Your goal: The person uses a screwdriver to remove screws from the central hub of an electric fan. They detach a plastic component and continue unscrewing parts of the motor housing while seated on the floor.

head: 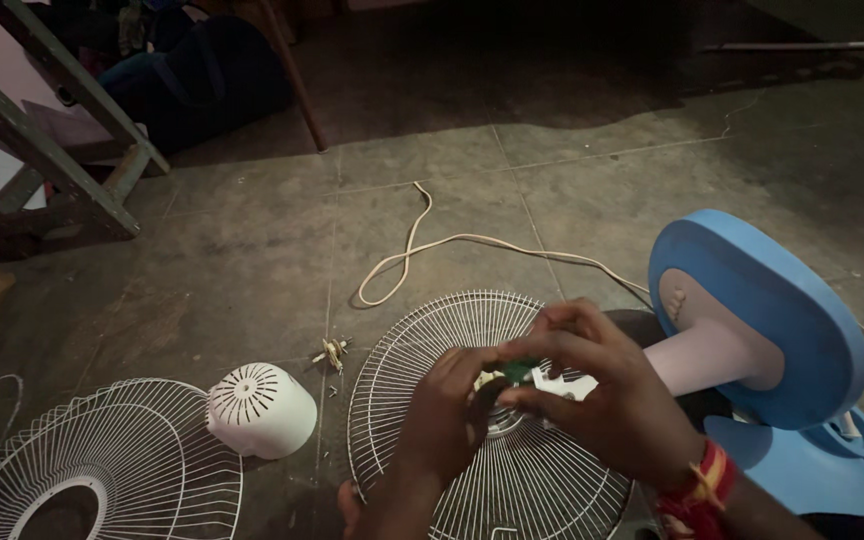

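Observation:
My left hand point(447, 415) and my right hand point(592, 385) meet over a white wire fan grille point(407, 360) lying on the floor. Together they pinch a small green and white part point(537, 378) between the fingertips; its exact shape is hidden by my fingers. My right wrist wears a red and yellow thread band point(702, 485). Right of my hands lies a fan stand on its side, with a round blue base point(762, 310) and a pale neck point(702, 355).
A second wire grille point(102, 465) lies at the lower left beside a white vented motor cover point(260, 408). Small screws and a metal bit point(333, 352) rest on the concrete floor. A white cord point(422, 245) loops behind. A wooden frame point(62, 150) stands at the far left.

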